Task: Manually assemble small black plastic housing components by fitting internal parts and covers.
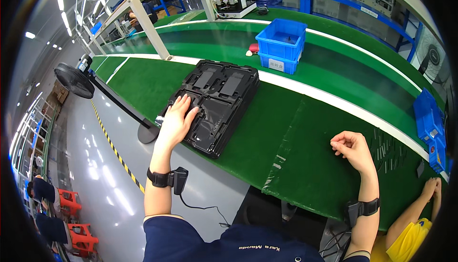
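My left hand lies with its fingers stretched out on the left side of a stack of black plastic trays. The top tray has moulded compartments, and flat dark rectangular pieces sit in its far ones. Off to the right, my right hand hovers by the green tabletop, thumb and fingertips pinched together. Whatever may be between those fingertips is too small to make out. Just right of that hand, several thin dark strips lie in loose rows on the green surface.
Stacked blue bins stand beyond the white rail, beside a small red object. More blue bins are at far right. A co-worker's hands rest at the table's right end. A black fan stands left of the table.
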A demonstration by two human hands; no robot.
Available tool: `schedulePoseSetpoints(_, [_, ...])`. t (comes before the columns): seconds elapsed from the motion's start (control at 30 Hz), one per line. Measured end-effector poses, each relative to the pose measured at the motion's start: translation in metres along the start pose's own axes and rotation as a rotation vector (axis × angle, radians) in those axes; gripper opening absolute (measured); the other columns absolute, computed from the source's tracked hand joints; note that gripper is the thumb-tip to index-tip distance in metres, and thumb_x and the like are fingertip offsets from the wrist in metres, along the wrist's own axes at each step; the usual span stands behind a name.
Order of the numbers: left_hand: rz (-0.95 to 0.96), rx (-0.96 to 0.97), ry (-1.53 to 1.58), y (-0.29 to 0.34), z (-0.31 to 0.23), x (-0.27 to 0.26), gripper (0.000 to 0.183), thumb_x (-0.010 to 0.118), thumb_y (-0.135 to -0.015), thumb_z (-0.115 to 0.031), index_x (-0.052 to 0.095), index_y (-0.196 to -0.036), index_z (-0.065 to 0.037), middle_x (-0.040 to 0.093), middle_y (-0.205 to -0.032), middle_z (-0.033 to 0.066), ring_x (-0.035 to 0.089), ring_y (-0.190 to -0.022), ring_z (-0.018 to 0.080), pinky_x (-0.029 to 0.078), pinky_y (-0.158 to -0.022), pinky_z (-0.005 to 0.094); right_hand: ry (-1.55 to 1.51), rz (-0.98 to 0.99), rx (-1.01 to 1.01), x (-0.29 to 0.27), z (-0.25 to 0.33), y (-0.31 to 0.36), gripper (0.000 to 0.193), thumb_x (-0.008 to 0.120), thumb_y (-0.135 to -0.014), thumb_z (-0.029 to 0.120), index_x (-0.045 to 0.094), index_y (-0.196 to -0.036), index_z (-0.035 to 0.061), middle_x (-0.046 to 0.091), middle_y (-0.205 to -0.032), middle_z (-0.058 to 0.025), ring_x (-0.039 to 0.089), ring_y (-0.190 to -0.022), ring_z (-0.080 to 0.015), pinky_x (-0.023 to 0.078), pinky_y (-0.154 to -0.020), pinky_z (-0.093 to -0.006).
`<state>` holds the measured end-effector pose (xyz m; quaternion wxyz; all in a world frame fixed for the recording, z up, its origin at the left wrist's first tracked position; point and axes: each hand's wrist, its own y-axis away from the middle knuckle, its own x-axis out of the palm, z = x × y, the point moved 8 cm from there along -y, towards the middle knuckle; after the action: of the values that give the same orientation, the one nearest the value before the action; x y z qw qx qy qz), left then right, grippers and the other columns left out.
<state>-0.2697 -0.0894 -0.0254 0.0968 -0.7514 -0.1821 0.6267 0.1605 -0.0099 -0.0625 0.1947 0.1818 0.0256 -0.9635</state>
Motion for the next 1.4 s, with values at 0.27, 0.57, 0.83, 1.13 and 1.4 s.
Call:
schedulePoseSetpoints(0.27, [0.01,-0.07,0.139,0.002,0.007,0.002,0.04,0.039,-0.094,-0.03,0.05,-0.122,-0.003,0.044,-0.133,0.014,0.033,-0.129,0.0291,0.022,-0.105,0.0517,0.047,-0.005,-0.063,-0.001,0.0,-0.001,0.009,0.065,-0.078,0.006,0.064,-0.08,-0.0026,0.06,-0.065,-0.0028,0.055,-0.057,-0.0072,0.046,-0.053,-0.0207])
schedulePoseSetpoints(0.57, [-0.489,-0.18,0.523,0.02,0.041,-0.044,0.044,0.038,-0.096,-0.023,0.035,-0.135,-0.003,0.04,-0.136,0.0176,0.037,-0.127,0.0264,0.029,-0.103,0.0368,0.049,0.012,-0.03,0.0,-0.007,-0.002,0.009,0.065,-0.078,0.006,0.064,-0.081,-0.0027,0.06,-0.065,-0.0029,0.054,-0.056,-0.0073,0.046,-0.054,-0.0209])
schedulePoseSetpoints(0.83, [-0.506,-0.147,0.404,0.044,0.068,-0.049,0.033,0.046,-0.093,-0.016,0.05,-0.124,-0.004,0.052,-0.125,0.0138,0.05,-0.115,0.0231,0.037,-0.097,0.0326,0.049,0.003,-0.019,0.002,0.008,0.005,0.009,0.065,-0.078,0.006,0.064,-0.081,-0.0034,0.061,-0.068,-0.0031,0.055,-0.059,-0.0068,0.047,-0.055,-0.0207])
schedulePoseSetpoints(1.13, [-0.518,0.056,0.054,0.038,0.012,-0.063,0.031,0.05,-0.09,-0.009,0.052,-0.12,0.0,0.051,-0.125,0.015,0.047,-0.116,0.0255,0.035,-0.097,0.0352,0.159,-0.113,-0.298,0.018,0.046,0.047,0.012,0.066,-0.08,0.013,0.066,-0.086,0.0023,0.065,-0.075,-0.0073,0.062,-0.068,-0.0129,0.051,-0.063,-0.0255])
schedulePoseSetpoints(1.4, [-0.093,0.601,0.52,0.031,-0.247,-0.023,0.032,0.061,-0.074,-0.002,0.059,-0.105,0.001,0.05,-0.121,0.0177,0.046,-0.114,0.0338,0.036,-0.096,0.0397,0.145,-0.441,-0.117,-0.035,0.008,0.106,0.014,0.069,-0.079,0.015,0.067,-0.078,0.0019,0.06,-0.06,-0.0028,0.052,-0.052,-0.0059,0.041,-0.048,-0.021])
